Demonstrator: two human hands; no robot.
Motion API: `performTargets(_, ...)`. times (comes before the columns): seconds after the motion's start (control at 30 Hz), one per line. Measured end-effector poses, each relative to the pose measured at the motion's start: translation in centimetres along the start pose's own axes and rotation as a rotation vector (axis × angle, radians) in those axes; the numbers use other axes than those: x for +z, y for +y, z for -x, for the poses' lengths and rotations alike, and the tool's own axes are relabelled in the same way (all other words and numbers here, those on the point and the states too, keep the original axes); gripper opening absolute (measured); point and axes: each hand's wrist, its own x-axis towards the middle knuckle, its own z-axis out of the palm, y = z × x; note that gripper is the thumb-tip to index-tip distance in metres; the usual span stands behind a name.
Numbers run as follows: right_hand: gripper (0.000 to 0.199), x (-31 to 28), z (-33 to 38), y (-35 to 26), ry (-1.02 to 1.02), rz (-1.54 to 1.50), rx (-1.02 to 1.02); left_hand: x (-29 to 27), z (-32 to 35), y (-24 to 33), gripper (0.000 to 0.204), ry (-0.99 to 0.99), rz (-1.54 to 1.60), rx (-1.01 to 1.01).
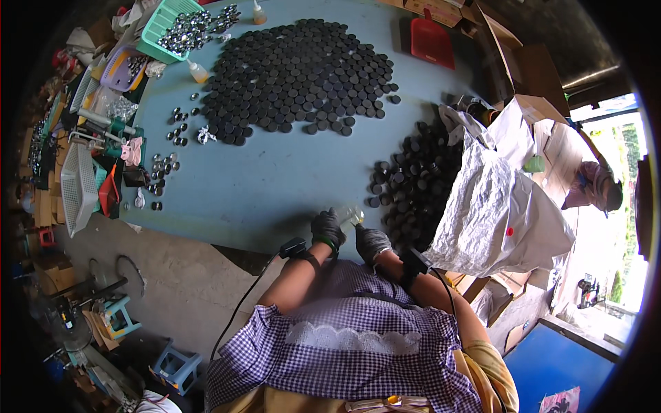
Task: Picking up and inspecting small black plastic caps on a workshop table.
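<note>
Showing over the near edge of the bench [261,172], a small see-through bottle [350,215] is caught between two dark-gloved hands! Printing first: on the bottle, any marking is too small and blurred to be made out. Down in the near right corner, a pink sheet [561,400] is seen, printed with a dark shape, and the silvery sack [492,199] on the right is marked by one red spot [509,232].

Now the bottle itself: glassy, pale, tinged yellowish at the end turned toward the right hand [372,242], the light caught along its side. By the left hand [326,228] its left end is covered, that grip closed on it. By the right hand the near right end is met, or almost; whether that grip is clamped or apart cannot be told.

And what a spread beyond! The far middle is filled by flat black discs [296,79], packed edge to edge. To the right, a loose heap of dark caps [413,182] is piled against the sack. On the left, shiny metal pieces [164,168] are scattered, and at far left more are held in a green basket [153,27], with a squeeze bottle [198,73] stood close by.
</note>
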Motion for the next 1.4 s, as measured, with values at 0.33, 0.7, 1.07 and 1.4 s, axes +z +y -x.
performTargets(0.33, 0.019, -0.7, 0.0, -0.8, -0.063, 0.014, 0.039, 0.6, -0.1, -0.1, 0.058, 0.044, 0.015, 0.012)
performTargets(0.7, 0.019, -0.5, -1.0, -1.1, -0.093, 0.023, 0.044, -0.1, -0.2, -0.4, 0.066, -0.039, 0.086, -0.009)
performTargets(1.07, 0.024, 0.2, -1.8, -0.6, -0.046, 0.021, 0.064, 6.9, -5.0, -9.1, 0.085, 0.124, 0.729, 0.112)
performTargets(1.4, 0.027, 0.3, -2.3, -0.6, -0.015, 0.091, 0.022, 1.8, -0.9, -11.4, 0.048, 0.534, 0.770, -0.004)
